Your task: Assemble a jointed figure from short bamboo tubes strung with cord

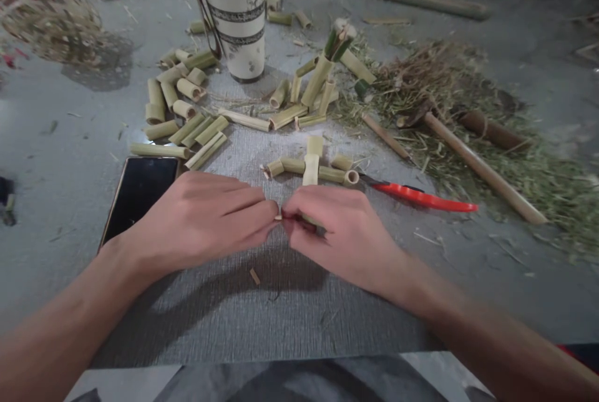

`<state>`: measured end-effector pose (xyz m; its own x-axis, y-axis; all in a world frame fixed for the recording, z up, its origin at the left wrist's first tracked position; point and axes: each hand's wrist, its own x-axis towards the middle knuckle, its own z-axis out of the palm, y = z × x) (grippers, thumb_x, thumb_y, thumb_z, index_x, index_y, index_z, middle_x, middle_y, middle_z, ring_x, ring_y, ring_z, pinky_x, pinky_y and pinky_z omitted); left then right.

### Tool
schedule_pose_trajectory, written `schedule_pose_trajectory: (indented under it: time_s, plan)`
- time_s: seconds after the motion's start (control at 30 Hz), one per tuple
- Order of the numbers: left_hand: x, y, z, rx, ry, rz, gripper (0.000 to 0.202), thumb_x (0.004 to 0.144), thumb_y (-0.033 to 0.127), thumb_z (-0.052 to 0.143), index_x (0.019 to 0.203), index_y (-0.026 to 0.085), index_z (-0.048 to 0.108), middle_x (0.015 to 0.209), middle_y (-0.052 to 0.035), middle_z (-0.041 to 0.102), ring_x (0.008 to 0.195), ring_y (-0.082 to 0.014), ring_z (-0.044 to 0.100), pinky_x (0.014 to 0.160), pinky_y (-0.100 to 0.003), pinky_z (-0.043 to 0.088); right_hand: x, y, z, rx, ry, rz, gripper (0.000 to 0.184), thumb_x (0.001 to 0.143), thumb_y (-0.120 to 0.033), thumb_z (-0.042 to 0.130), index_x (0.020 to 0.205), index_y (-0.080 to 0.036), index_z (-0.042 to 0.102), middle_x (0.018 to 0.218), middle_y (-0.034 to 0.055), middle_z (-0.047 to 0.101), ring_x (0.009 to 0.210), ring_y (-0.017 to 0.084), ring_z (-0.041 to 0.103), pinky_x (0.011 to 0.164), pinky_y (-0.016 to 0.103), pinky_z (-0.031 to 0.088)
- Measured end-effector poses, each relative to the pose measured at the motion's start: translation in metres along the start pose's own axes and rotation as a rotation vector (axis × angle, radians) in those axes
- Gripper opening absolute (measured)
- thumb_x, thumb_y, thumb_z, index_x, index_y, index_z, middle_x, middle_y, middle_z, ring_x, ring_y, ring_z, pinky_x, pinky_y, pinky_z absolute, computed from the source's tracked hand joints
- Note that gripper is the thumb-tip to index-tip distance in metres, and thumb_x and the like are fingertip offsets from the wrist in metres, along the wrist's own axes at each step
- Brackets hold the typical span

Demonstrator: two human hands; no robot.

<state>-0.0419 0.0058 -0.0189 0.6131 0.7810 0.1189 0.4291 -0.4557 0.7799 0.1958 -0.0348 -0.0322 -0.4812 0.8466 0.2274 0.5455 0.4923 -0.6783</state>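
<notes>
My left hand and my right hand meet fingertip to fingertip over a grey mat. Both are closed in a pinch on a small bamboo piece, of which only a pale tip and a green sliver show between the fingers. Just beyond my hands lies a cross-shaped assembly of bamboo tubes. An orange-handled tool lies to the right of it, close to my right hand.
A black phone lies left of my left hand. Several cut bamboo sections are scattered behind it. A pale patterned cylinder stands at the back. Long bamboo sticks and shavings cover the right side.
</notes>
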Motion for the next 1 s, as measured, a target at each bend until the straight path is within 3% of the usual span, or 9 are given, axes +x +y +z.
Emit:
schedule_pose_trajectory:
  time_s: [0.07, 0.23, 0.43, 0.67, 1.0]
  plan:
    - [-0.0002, -0.0006, 0.0007, 0.121, -0.067, 0.046, 0.024, 0.1, 0.046, 0.073, 0.081, 0.031, 0.072, 0.07, -0.001, 0.066, 0.065, -0.0186, 0.065, 0.067, -0.03, 0.048, -0.0006, 0.0007, -0.0001, -0.032, 0.01, -0.038, 0.017, 0.094, -0.009, 0.056, 0.082, -0.021, 0.062, 0.074, -0.003, 0.061, 0.069, 0.012, 0.05, 0.066, 0.028, 0.036]
    - [-0.0011, -0.0018, 0.0022, 0.339, -0.01, 0.202, 0.024, 0.102, 0.028, 0.061, 0.082, 0.03, 0.073, 0.071, 0.0004, 0.071, 0.061, -0.0161, 0.061, 0.062, -0.032, 0.037, -0.001, 0.0015, -0.0016, -0.085, 0.008, -0.107, 0.021, 0.096, -0.008, 0.052, 0.082, -0.02, 0.062, 0.075, -0.002, 0.06, 0.07, 0.012, 0.05, 0.067, 0.028, 0.038]
    - [-0.0037, -0.0013, -0.0009, 0.296, -0.001, 0.243, 0.017, 0.104, 0.025, 0.065, 0.092, 0.03, 0.076, 0.075, 0.0018, 0.075, 0.06, -0.0145, 0.062, 0.061, -0.029, 0.035, -0.0011, 0.0012, -0.0014, -0.072, 0.067, -0.12, 0.018, 0.094, -0.007, 0.055, 0.083, -0.019, 0.061, 0.073, -0.0041, 0.058, 0.068, 0.01, 0.047, 0.065, 0.027, 0.038]
    - [-0.0041, 0.0021, 0.0006, 0.419, -0.002, 0.374, 0.006, 0.1, 0.019, 0.068, 0.095, 0.021, 0.07, 0.081, 0.0033, 0.078, 0.062, -0.0104, 0.062, 0.061, -0.026, 0.037, -0.0009, -0.0034, 0.0003, -0.054, 0.065, -0.091, 0.017, 0.089, -0.004, 0.054, 0.081, -0.019, 0.06, 0.073, -0.0044, 0.058, 0.068, 0.01, 0.049, 0.064, 0.027, 0.036]
    - [-0.0087, -0.0021, -0.0025, 0.501, -0.074, 0.431, 0.027, 0.117, 0.033, 0.053, 0.103, 0.021, 0.073, 0.089, 0.0025, 0.079, 0.067, -0.0132, 0.065, 0.062, -0.032, 0.04, -0.0037, 0.0004, 0.0044, -0.045, 0.073, -0.085, 0.016, 0.09, -0.005, 0.055, 0.083, -0.019, 0.061, 0.076, -0.0045, 0.061, 0.071, 0.01, 0.051, 0.066, 0.028, 0.036]
